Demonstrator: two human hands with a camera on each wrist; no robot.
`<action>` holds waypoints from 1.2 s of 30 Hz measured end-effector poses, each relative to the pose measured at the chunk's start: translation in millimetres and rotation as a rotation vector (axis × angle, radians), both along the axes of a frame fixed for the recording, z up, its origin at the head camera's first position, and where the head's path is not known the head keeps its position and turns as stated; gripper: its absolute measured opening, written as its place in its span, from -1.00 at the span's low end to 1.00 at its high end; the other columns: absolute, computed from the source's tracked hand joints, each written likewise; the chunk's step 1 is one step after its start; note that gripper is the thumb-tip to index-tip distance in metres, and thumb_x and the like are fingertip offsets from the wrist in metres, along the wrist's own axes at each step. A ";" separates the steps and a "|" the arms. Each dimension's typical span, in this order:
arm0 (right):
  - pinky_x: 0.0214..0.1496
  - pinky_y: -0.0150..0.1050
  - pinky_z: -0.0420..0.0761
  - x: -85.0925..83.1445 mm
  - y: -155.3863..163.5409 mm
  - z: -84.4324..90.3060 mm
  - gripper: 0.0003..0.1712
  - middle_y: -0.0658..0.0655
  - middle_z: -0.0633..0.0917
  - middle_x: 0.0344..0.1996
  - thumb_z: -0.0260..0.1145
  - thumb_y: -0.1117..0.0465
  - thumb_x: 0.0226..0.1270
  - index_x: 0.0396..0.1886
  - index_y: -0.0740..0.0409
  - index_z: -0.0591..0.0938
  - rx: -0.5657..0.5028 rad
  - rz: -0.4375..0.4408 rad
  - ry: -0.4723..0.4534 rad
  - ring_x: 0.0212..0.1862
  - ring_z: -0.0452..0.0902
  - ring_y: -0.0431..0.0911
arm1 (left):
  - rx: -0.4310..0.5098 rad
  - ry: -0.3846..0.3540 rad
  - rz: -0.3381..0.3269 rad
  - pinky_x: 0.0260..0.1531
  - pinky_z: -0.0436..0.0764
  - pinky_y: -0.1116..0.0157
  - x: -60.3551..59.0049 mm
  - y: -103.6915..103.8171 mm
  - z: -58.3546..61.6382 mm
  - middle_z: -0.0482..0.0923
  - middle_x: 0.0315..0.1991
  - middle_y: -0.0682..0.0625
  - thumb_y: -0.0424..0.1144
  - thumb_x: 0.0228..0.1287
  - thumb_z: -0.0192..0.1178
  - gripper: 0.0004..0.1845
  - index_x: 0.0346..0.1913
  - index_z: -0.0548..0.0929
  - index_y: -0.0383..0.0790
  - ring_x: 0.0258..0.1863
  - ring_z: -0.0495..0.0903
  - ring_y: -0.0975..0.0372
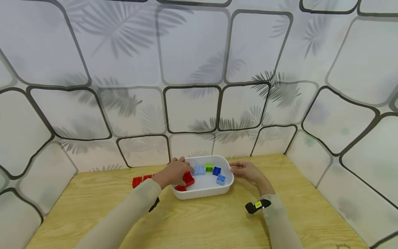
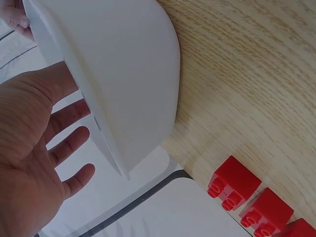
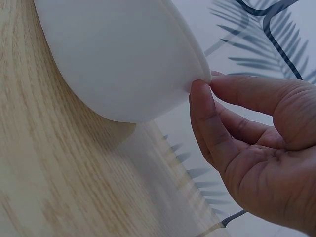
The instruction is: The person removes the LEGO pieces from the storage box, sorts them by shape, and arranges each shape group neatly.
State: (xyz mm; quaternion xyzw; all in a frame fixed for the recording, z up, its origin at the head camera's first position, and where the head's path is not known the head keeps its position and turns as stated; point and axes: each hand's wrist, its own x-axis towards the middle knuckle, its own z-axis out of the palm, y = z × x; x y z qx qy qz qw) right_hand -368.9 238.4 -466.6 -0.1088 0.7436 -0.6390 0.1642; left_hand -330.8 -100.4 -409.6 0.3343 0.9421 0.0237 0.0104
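A white tub [image 1: 228, 185] sits at the lower centre of the head view, on a pale wooden table [image 1: 202, 224] backed by leaf-patterned wall panels [image 1: 192, 69]. The right hand [image 1: 247, 172] pinches the tub's right rim between thumb and fingertips, a grip the right wrist view shows closely. The left hand [image 1: 174, 173] reaches over the tub's left edge with its fingers spread and fairly straight; the left wrist view shows the palm open beside the rim, and whether the fingertips touch a brick inside is hard to tell. Inside the tub lie red bricks [image 1: 186, 180] at the left, light blue bricks [image 1: 199, 170] and a green brick [image 1: 209, 167] toward the back, and a dark blue brick [image 1: 216, 170] near a paler blue brick [image 1: 221, 179]. More red bricks [image 1: 136, 181] rest on the table just left of the tub.
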 end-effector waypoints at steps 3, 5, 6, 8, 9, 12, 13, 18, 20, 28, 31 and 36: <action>-0.03 -0.30 0.70 -0.3 0.2 0.2 -0.44 0.10 0.75 -0.04 0.28 0.35 0.46 0.34 0.55 0.41 0.005 -0.001 0.001 -0.11 0.69 -0.23 | -0.009 -0.002 0.003 0.04 0.43 0.00 -1.9 0.5 -0.7 0.70 0.05 -0.03 -0.21 0.06 0.58 -0.55 0.07 0.77 -0.04 0.00 0.44 0.09; -0.02 -0.30 0.70 -0.4 0.2 0.2 -0.44 0.15 0.74 0.01 0.28 0.35 0.46 0.35 0.54 0.41 0.012 0.001 0.002 -0.11 0.69 -0.23 | -0.010 -0.009 0.005 0.05 0.43 -0.01 -2.9 0.7 -1.2 0.70 0.06 -0.03 -0.20 0.06 0.58 -0.55 0.07 0.77 -0.04 0.00 0.45 0.09; -0.01 -0.29 0.70 -0.4 0.2 0.3 -0.44 0.18 0.73 0.03 0.27 0.35 0.47 0.36 0.54 0.41 0.016 0.002 0.003 -0.10 0.69 -0.23 | -0.010 -0.015 0.006 0.05 0.43 -0.01 -3.4 0.7 -1.5 0.70 0.06 -0.04 -0.20 0.06 0.58 -0.55 0.07 0.77 -0.04 0.01 0.45 0.08; 0.00 -0.28 0.70 -0.6 -0.3 0.8 -0.43 0.27 0.70 0.10 0.27 0.33 0.48 0.37 0.53 0.41 0.025 0.003 0.006 -0.09 0.68 -0.23 | -0.002 -0.017 0.007 0.06 0.43 -0.01 -4.3 0.9 -3.0 0.70 0.06 -0.04 -0.20 0.07 0.57 -0.56 0.07 0.77 -0.04 0.01 0.45 0.09; 0.00 -0.28 0.70 -0.6 -0.5 1.1 -0.43 0.30 0.69 0.13 0.26 0.34 0.48 0.37 0.53 0.40 0.028 0.002 0.009 -0.09 0.68 -0.23 | 0.006 -0.017 0.005 0.06 0.43 -0.01 -4.9 1.1 -4.4 0.70 0.06 -0.04 -0.20 0.07 0.57 -0.56 0.06 0.77 -0.05 0.01 0.45 0.08; 0.01 -0.28 0.70 -0.2 0.2 1.6 -0.44 0.23 0.73 0.05 0.26 0.35 0.48 0.37 0.54 0.40 0.026 0.000 0.009 -0.09 0.68 -0.24 | 0.001 -0.007 -0.003 0.07 0.44 0.00 -6.3 3.5 -8.2 0.70 0.06 -0.02 -0.18 0.07 0.58 -0.57 0.06 0.78 -0.03 0.03 0.46 0.09; 0.00 -0.28 0.70 0.2 0.4 1.5 -0.44 0.19 0.75 0.01 0.26 0.36 0.47 0.37 0.55 0.39 0.024 -0.001 0.007 -0.10 0.68 -0.24 | -0.002 0.000 -0.009 0.06 0.44 0.01 -6.5 4.5 -9.6 0.71 0.06 -0.01 -0.18 0.05 0.58 -0.56 0.06 0.78 -0.02 0.03 0.46 0.09; 0.01 -0.27 0.70 0.9 0.4 -0.4 -0.43 0.09 0.76 -0.05 0.26 0.36 0.47 0.37 0.56 0.39 0.012 0.002 0.001 -0.10 0.69 -0.24 | -0.050 0.032 -0.027 0.03 0.44 0.06 -5.5 8.4 -11.2 0.71 0.03 0.03 -0.18 -0.01 0.62 -0.53 0.05 0.79 0.02 0.02 0.46 0.13; 0.01 -0.27 0.70 0.5 0.1 -0.1 -0.43 0.13 0.75 -0.01 0.26 0.36 0.47 0.36 0.56 0.39 0.009 0.000 -0.001 -0.10 0.69 -0.23 | -0.065 0.030 -0.025 0.02 0.43 0.08 -5.2 9.5 -9.9 0.71 0.01 0.04 -0.18 -0.01 0.62 -0.54 0.04 0.80 0.04 0.00 0.45 0.15; -0.01 -0.30 0.70 -0.5 -0.2 0.8 -0.46 0.06 0.75 -0.06 0.26 0.37 0.46 0.34 0.56 0.42 0.005 -0.007 0.011 -0.11 0.69 -0.24 | -0.065 -0.027 0.008 0.01 0.41 0.09 -7.8 11.5 -6.0 0.73 0.02 0.06 -0.17 -0.04 0.64 -0.52 0.04 0.81 0.02 0.04 0.47 0.12; -0.02 -0.29 0.70 -1.0 -0.4 -0.4 -0.46 0.02 0.75 -0.10 0.25 0.38 0.46 0.34 0.57 0.41 -0.005 -0.002 0.009 -0.12 0.69 -0.24 | -0.058 -0.044 0.023 0.04 0.41 0.07 -10.7 10.2 -7.9 0.74 0.03 0.07 -0.19 -0.02 0.63 -0.53 0.04 0.81 0.02 0.07 0.47 0.11; -0.02 -0.29 0.71 -1.1 -0.2 -0.8 -0.45 0.07 0.76 -0.08 0.26 0.39 0.45 0.34 0.59 0.40 -0.016 0.007 0.008 -0.12 0.70 -0.24 | -0.037 -0.072 0.025 0.03 0.39 0.07 -14.1 7.8 -9.1 0.74 0.03 0.04 -0.21 0.00 0.61 -0.56 0.02 0.81 0.01 0.02 0.45 0.13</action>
